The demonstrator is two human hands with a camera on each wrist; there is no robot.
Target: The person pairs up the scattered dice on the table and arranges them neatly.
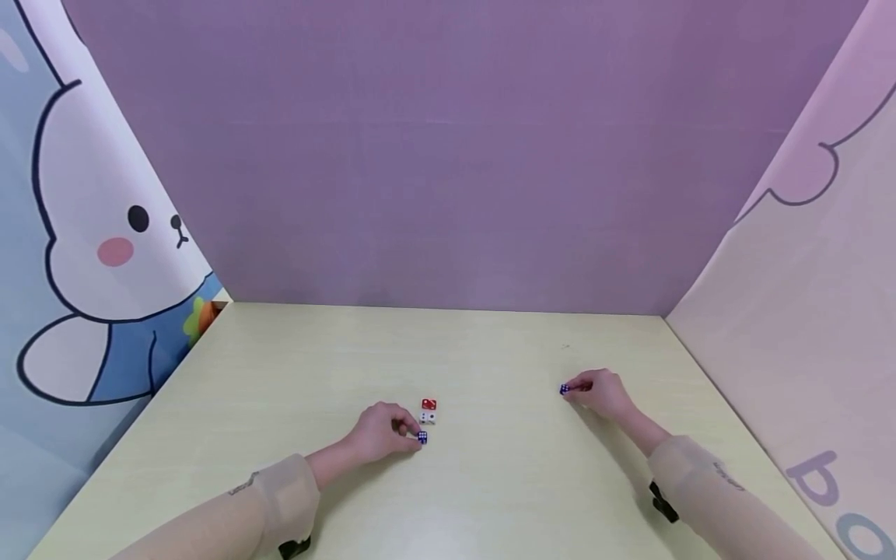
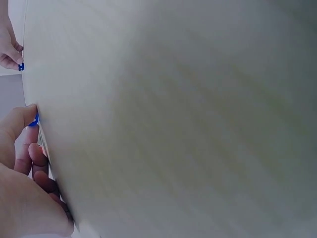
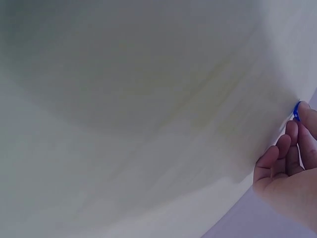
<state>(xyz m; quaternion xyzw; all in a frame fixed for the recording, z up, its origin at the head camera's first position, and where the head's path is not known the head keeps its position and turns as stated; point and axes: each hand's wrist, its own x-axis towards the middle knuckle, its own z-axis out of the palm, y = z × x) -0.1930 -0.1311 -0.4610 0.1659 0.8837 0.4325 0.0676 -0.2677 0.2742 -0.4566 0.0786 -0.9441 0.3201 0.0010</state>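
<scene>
My left hand (image 1: pixel 383 432) pinches a blue die (image 1: pixel 422 437) with white pips between thumb and fingertip, low over the table. Just beyond that die are a white die (image 1: pixel 428 418) and a red die (image 1: pixel 429 404), close together; whether the red one lies on or behind the white one I cannot tell. Farther right, my right hand (image 1: pixel 600 393) pinches a second blue die (image 1: pixel 564 389). Each wrist view shows its held die, the left one (image 2: pixel 34 120) and the right one (image 3: pixel 296 111), partly hidden by the fingers.
The pale wooden table (image 1: pixel 490 498) spreads under both hands. A purple panel (image 1: pixel 448 155) rises at its back edge. Printed panels flank it, with a cartoon rabbit (image 1: pixel 126 194) on the left and a pale pink panel (image 1: pixel 805 311) on the right.
</scene>
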